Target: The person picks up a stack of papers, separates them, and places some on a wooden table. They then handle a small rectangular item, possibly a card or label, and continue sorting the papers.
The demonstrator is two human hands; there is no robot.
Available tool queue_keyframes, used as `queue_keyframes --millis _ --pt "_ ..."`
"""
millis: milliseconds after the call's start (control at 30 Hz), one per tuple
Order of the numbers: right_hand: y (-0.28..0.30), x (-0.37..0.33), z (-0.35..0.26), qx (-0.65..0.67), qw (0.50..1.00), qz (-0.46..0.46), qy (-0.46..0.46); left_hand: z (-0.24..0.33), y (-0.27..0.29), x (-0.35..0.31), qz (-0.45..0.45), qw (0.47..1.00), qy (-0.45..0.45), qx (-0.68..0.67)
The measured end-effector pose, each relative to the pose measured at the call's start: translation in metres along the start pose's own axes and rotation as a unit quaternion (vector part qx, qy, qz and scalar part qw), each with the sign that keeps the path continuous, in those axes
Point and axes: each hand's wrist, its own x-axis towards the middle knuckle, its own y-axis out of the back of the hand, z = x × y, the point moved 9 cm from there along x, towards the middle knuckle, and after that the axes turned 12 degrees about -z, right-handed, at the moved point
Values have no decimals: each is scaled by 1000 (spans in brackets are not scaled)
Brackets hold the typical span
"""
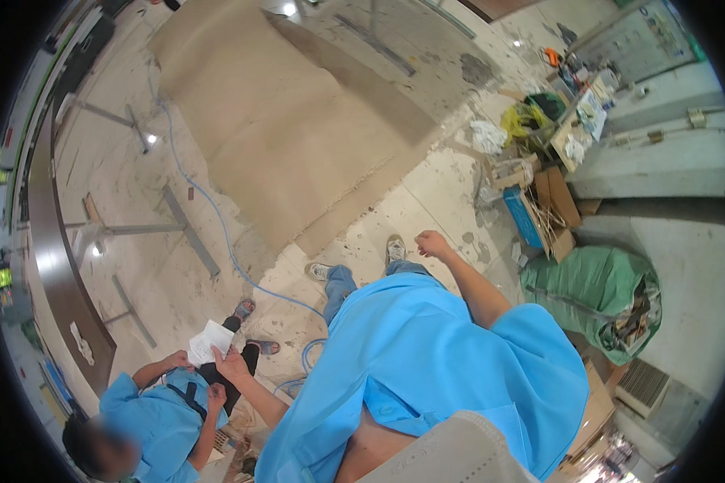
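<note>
The left hand is narrow, thumb and fingers pinching the near edge of 1 white paper, thin, flat and slightly skewed. The right hand is narrow too, fingers loosely curled; I cannot tell whether anything is inside. 1 smooth blue shirt spreads between the forearms.

Just left of the left hand is 1 co-worker, also in blue: 1 of their hands is at the paper's far side, the other just below the left hand. Their 2 sandals are near, above the paper. The person's 2 pale shoes stand left of the right hand.

1 thin, curving blue hose passes between the hands. To the right of the right hand slumps 1 crinkled green sack of scraps; above it sits 1 open cardboard box, with 1 glossy yellow bag beyond.

Ahead of both hands, 1 broad, rumpled brown sheet covers part of the pale, stained tile floor. Far left of the left hand, 1 long dark tabletop borders the room.
</note>
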Motion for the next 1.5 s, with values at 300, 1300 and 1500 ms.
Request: queue_keyframes --millis 300,1300,1500 --pt "161 -52 72 154 982 110 -8 -234 -285 -35 -306 833 207 412" --pt "351 -286 -159 494 671 310 458 -504 -619 -261 -700 365 515 334" --pt "470 -289 -151 481 662 311 484 -564 -663 -263 -709 360 475 378"
